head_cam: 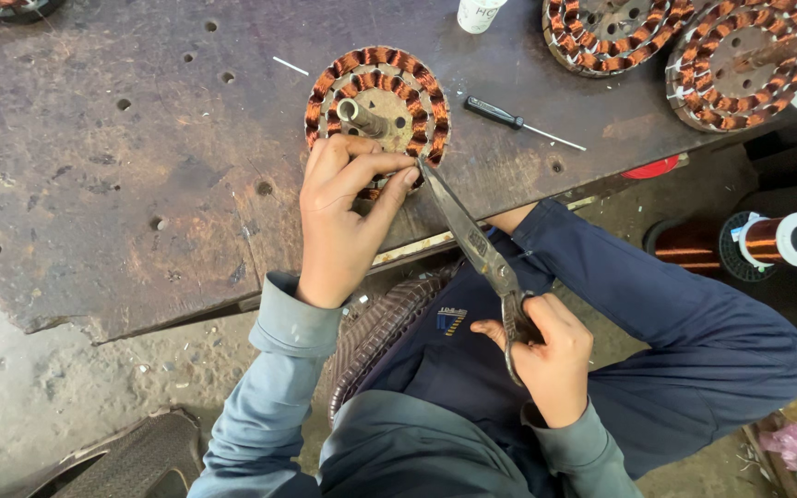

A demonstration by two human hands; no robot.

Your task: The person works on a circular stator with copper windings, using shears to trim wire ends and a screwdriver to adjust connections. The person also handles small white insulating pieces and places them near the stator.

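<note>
Stator (378, 97), copper-wound, lies flat near the counter (122, 184) front edge. Your left hand (343, 221) has its grip pinched together on the stator's near rim. Your right hand (551, 355) has its grip clamped on scissors (472, 240), tips touching that rim.

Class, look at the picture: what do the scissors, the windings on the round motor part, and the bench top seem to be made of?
Scissors: dull grey metal, probably steel, worn and unpainted.
Windings: copper wire by their glossy orange-brown strands, bound with pale ties.
Bench top: likely steel plate, dark and rust-stained, with drilled holes.
</note>
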